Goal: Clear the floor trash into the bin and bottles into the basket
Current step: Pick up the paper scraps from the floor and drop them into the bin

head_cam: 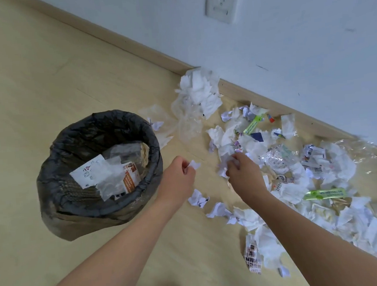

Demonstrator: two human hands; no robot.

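Black plastic liner is seen folded over the rim of the round bin [57,175] at the left, with white paper and an orange-printed wrapper [130,181] already lying inside. A small white paper scrap [192,165] is pinched in the curled fingers of the left hand [178,179], just right of the bin's rim. Crumpled white tissue [226,162] is gripped by the right hand [244,174] at the near edge of the big litter pile [298,172], which is spread along the wooden baseboard [258,101] to the right. Green wrappers [325,194] are mixed in there too.
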